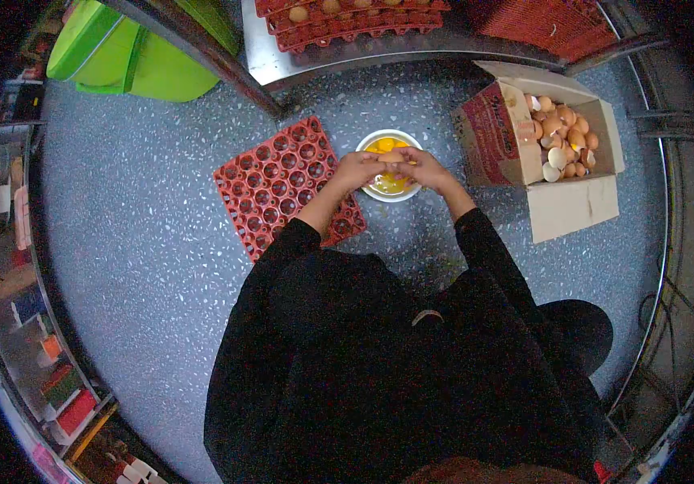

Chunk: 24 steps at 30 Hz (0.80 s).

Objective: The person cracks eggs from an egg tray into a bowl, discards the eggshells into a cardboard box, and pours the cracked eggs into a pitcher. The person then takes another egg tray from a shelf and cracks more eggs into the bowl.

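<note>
A brown egg (391, 157) is held between my two hands, over a white bowl (365, 137). Yellow yolks and clear egg liquid (390, 184) lie in the bowl. My left hand (357, 169) has its fingers closed on the egg's left side. From the right, my right hand (426, 170) grips the same egg. Whether the shell is cracked is too small to tell. Just left of the bowl, a red egg tray (282, 173) lies on the floor, its visible cups without eggs, partly under my left forearm.
An open cardboard box (492, 137) with several eggshells (557, 133) stands on the right. Behind are a metal table (262, 52) bearing red trays with eggs (347, 20), a dark table leg (226, 64) and a green bin (137, 64). Shelves (32, 323) line the left edge.
</note>
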Available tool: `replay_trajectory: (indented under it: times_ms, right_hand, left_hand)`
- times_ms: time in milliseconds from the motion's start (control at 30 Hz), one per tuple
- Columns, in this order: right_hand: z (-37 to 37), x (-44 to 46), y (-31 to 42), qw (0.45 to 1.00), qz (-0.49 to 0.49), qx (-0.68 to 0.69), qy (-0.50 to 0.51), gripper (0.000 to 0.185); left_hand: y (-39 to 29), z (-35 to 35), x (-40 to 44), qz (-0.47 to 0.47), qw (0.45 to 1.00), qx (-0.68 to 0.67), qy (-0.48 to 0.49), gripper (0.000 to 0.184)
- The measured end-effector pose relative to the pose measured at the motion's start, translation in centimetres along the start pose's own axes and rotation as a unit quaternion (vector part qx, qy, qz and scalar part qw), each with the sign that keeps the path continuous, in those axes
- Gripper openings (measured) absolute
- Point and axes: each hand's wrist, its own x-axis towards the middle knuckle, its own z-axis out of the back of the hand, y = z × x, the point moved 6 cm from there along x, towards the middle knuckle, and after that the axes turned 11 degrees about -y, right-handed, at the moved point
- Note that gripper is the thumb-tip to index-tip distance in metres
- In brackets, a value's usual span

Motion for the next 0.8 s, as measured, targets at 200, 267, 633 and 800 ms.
replay_trajectory:
  times_ms: [200, 267, 633, 800]
  right_hand:
    - [-0.3, 0.9, 0.4, 0.973, 0.145, -0.158, -0.082, 0.042]
    - [-0.7, 1.5, -0.5, 0.972, 0.158, -0.148, -0.089, 0.041]
    - [-0.6, 0.5, 0.3, 0.956, 0.208, -0.163, -0.126, 0.040]
    - [-0.4, -0.2, 0.5, 0.933, 0.291, -0.186, -0.102, 0.047]
  left_hand:
    - [-0.9, 0.6, 0.1, -0.071, 0.974, 0.213, -0.036, 0.042]
    - [-1.1, 0.5, 0.1, -0.071, 0.974, 0.216, -0.027, 0.046]
    - [-0.8, 1.0, 0.8, -0.129, 0.964, 0.223, -0.063, 0.044]
    - [-3.5, 1.6, -1.3, -0.157, 0.926, 0.334, -0.073, 0.050]
